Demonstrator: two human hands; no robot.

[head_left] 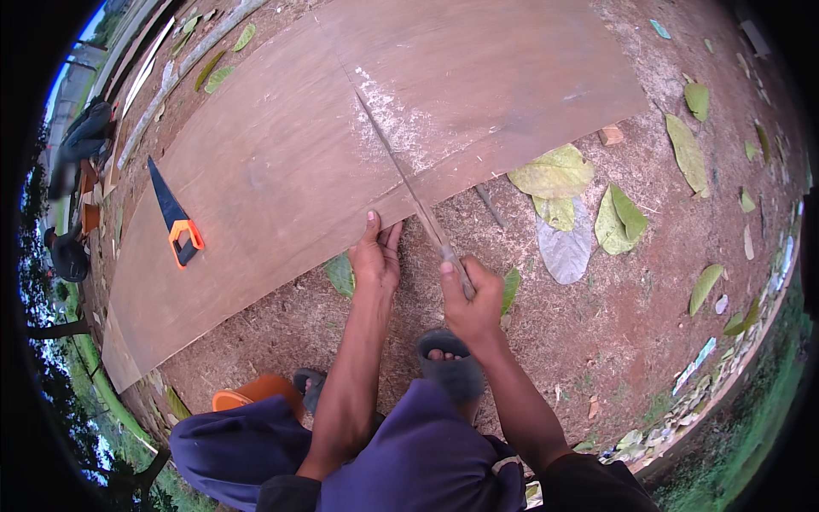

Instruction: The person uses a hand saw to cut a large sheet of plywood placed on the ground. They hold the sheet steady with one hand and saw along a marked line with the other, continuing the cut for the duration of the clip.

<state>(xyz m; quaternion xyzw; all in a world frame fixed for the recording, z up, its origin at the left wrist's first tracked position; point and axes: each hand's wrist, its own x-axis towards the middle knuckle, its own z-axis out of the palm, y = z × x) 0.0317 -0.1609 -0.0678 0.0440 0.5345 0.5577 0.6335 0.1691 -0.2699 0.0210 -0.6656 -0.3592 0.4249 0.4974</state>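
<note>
A large brown plywood sheet lies in front of me, a thin straight cut line running from its far part toward its near edge. My right hand is wrapped round the handle of a handsaw, whose narrow blade lies along that line. Pale sawdust is scattered on the wood beside the blade. Just left of the saw, my left hand grips the near edge of the sheet, thumb on top and fingers partly hidden at the edge. A second handsaw with an orange and black handle rests on the sheet's left part.
An orange container stands by my left foot. Large leaves, a stick and a brick piece lie on the brown soil. A long pole runs beyond the sheet at left, where another person is partly visible.
</note>
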